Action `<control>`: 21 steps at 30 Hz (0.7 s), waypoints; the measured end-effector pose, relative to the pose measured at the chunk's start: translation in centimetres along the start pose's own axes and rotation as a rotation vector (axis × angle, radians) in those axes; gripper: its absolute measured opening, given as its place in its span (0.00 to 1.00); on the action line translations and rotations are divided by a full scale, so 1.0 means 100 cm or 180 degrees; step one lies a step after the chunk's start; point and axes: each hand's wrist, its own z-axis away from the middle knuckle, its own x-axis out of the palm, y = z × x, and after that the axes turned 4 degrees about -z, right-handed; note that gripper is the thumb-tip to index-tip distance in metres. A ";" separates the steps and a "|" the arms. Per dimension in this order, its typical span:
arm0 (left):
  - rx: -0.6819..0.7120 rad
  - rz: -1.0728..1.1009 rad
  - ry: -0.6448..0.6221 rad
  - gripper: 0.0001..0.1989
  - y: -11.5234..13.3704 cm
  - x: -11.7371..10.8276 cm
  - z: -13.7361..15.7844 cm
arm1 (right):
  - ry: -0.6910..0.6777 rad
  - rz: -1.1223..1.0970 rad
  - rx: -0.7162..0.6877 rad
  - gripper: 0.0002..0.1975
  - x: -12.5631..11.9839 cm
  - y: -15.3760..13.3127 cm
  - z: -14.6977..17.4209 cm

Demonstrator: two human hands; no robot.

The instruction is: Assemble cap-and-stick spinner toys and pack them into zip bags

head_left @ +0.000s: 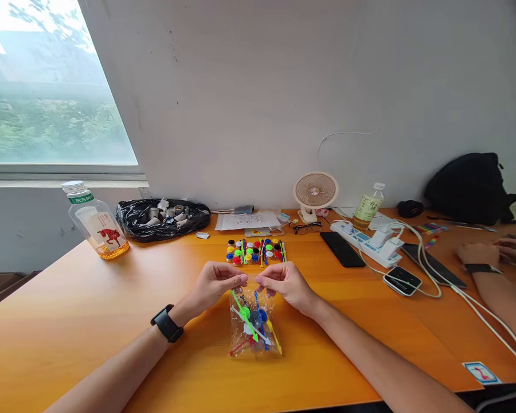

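Observation:
A clear plastic bag (236, 344) hangs or stands low over the table, between my two hands. Inside it are coloured plastic arrow pieces and round discs in green, blue, white, yellow and red. My left hand (219, 281) pinches the bag's top edge on the left, thumb against fingers. On the right, my right hand (284, 284) pinches the same edge, a small gap away. Just beyond my hands, coloured round pieces (249, 251) lie in groups with thin coloured sticks beside them. A black watch sits on my left wrist.
Papers (249, 221), a black plastic bag (167, 229), a fan (316, 192) and glasses (307, 228) line the wall side. A large bottle (97, 223) stands left. Right are a phone (341, 249), power strip (367, 245), cables, and another person's hands (479, 255).

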 end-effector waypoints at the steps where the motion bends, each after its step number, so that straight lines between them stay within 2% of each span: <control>1: 0.0018 0.0011 0.0035 0.18 0.001 -0.002 -0.001 | 0.0035 -0.0019 -0.0012 0.19 -0.002 -0.001 -0.001; 6: 0.0010 0.0092 0.0098 0.17 0.005 -0.007 -0.002 | 0.0062 -0.0031 -0.0124 0.18 -0.011 -0.004 -0.002; 12: -0.0064 0.0204 0.0129 0.21 0.004 -0.008 -0.001 | 0.0208 0.0030 -0.0126 0.18 -0.015 -0.005 -0.004; 21: -0.0053 0.0401 -0.0014 0.17 -0.001 -0.012 -0.002 | 0.0174 0.0015 -0.0184 0.16 -0.016 -0.001 -0.006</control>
